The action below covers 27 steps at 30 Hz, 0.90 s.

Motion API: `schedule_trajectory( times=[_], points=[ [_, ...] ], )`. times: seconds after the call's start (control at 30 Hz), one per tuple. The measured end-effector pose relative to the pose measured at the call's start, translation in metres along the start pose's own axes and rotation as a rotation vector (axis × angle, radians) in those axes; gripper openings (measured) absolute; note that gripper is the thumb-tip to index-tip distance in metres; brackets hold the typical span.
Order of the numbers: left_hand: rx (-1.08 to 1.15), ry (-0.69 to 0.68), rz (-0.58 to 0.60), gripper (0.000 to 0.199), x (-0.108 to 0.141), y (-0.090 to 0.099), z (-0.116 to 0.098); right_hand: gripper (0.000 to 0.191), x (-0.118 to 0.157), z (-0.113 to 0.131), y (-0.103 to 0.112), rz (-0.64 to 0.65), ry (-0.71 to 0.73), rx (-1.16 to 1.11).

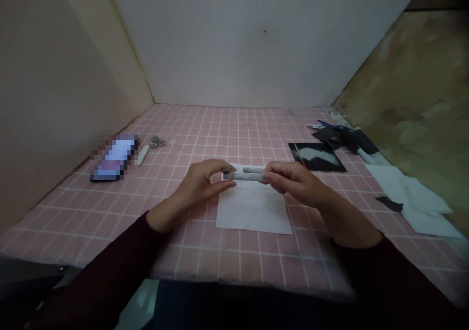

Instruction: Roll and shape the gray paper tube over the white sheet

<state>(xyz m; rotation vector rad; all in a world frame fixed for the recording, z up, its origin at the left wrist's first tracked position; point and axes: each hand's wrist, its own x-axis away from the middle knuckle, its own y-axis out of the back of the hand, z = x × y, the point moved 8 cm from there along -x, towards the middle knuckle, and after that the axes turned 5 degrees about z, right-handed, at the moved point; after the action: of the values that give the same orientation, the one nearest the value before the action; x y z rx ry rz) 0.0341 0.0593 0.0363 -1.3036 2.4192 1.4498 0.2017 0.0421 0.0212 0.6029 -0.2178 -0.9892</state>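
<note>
A thin grey rod with a brownish band near its left end lies level between my hands, above the white sheet of paper. My right hand is closed around the rod's right end, which its fingers hide. At the banded end, the thumb and forefinger of my left hand pinch from above and below. Just behind the held rod, a second short grey piece shows; its right end is hidden by my right hand, and I cannot tell whether it is held or lies on the paper.
To the left are a phone, a pale flat stick and small metallic bits. On the right lie a black sheet with white powder, a thin red-tipped stick, dark scraps and white papers. Walls enclose the table.
</note>
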Motion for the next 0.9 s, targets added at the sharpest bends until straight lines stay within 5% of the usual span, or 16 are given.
schedule_trajectory(
  times=[0.23,0.57,0.73,0.9],
  points=[
    [-0.010,-0.026,0.045,0.023,0.000,-0.006,0.000,0.031,-0.001,0.004,-0.004,0.020,-0.007,-0.030],
    [0.586,0.358,0.231,0.017,0.004,-0.024,0.022,0.011,0.006,0.030,-0.003,-0.094,0.247,0.268],
    [0.535,0.317,0.136,0.014,0.000,-0.012,0.023,0.011,0.009,0.026,0.014,-0.166,0.158,0.298],
    [0.407,0.290,0.148,0.016,0.002,-0.013,0.019,0.016,0.007,0.023,0.006,-0.113,0.145,0.248]
  ],
)
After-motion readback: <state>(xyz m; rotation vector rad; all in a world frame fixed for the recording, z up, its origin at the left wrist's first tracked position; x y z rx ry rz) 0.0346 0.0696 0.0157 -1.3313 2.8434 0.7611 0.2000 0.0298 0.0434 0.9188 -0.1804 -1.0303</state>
